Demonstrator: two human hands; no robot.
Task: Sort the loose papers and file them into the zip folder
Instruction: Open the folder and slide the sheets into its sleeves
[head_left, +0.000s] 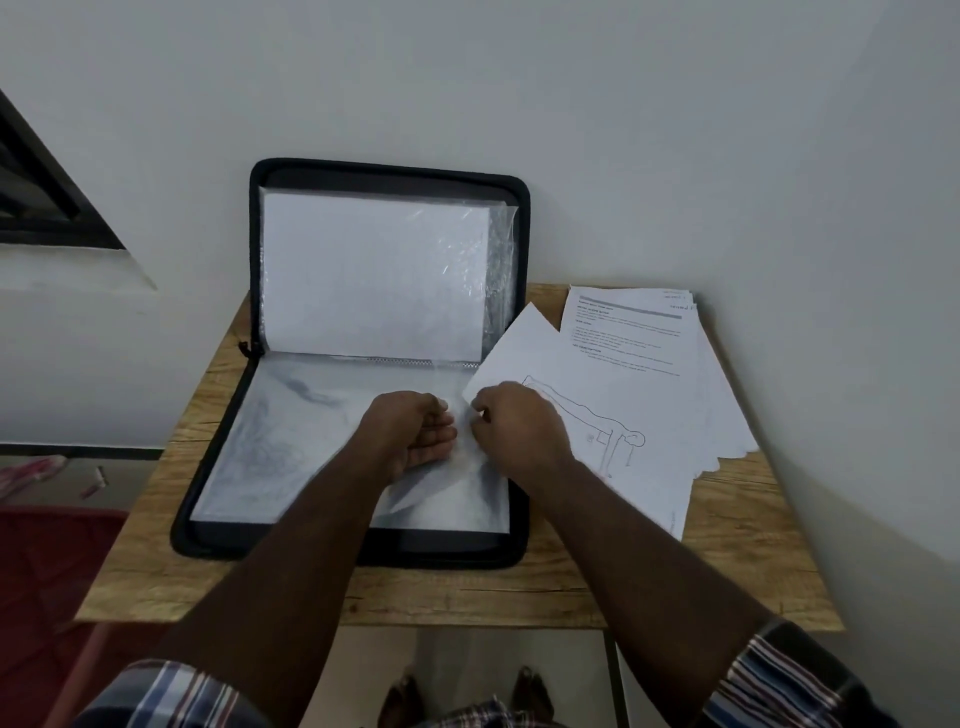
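Head view looks down on a small wooden table (737, 561) pushed against a white wall (571, 104), which also runs close along the table's right edge. A black zip folder (260, 415) lies open on the left half of the table, its upper half leaning upright on the wall and its lower half flat, its near edge set back from the table's front edge. Clear plastic sleeves (291, 447) fill both halves; the upright one holds a white sheet (374, 270).

Both hands meet at the right side of the flat half. The left hand (410, 431) rests with curled fingers on the top sleeve and seems to grip its loose edge, which lifts in a fold below the hand. The right hand (519, 426) pinches the left corner of a sheet with a line drawing (613, 415), which reaches just over the folder's right edge.

Loose papers (654, 343) lie fanned on the right half of the table, under that sheet, their far corners near the wall. Bare wood shows along the front and the near right corner.
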